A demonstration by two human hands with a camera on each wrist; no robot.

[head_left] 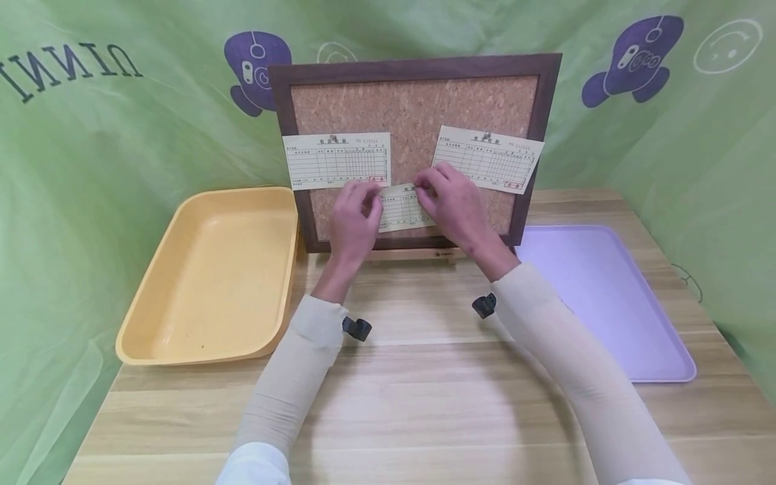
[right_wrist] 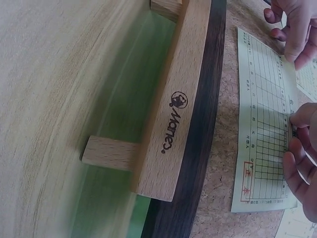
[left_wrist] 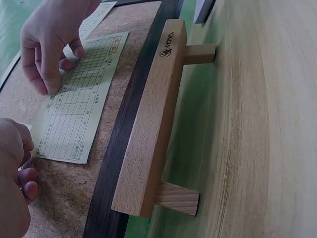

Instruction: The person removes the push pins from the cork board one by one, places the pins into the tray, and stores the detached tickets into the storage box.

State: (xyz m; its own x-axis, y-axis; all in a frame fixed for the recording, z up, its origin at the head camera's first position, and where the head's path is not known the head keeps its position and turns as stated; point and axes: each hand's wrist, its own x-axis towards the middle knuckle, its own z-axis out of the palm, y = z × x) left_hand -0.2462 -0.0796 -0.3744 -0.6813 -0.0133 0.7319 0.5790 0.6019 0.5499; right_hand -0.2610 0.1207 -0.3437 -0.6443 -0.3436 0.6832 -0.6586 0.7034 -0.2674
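A paper receipt slip (head_left: 400, 209) with a printed grid lies against the lower middle of a framed cork board (head_left: 412, 101). My left hand (head_left: 354, 219) pinches its upper left corner. At the middle of the slip's top edge, my right hand (head_left: 455, 202) has thumb and fingertips drawn together; whether a pin sits between them is hidden. The right wrist view shows the slip (right_wrist: 262, 134) close up, with a red stamp near one corner. Two similar slips, a left one (head_left: 321, 162) and a right one (head_left: 467, 158), hang higher, each with a small pin at its top.
A small wooden stand (left_wrist: 153, 119) props up the board on the wood-grain table (head_left: 412, 404). To the left lies a deep yellow tray (head_left: 124, 337), and to the right a flat purple tray (head_left: 606, 303). Green printed cloth (head_left: 151, 135) hangs behind.
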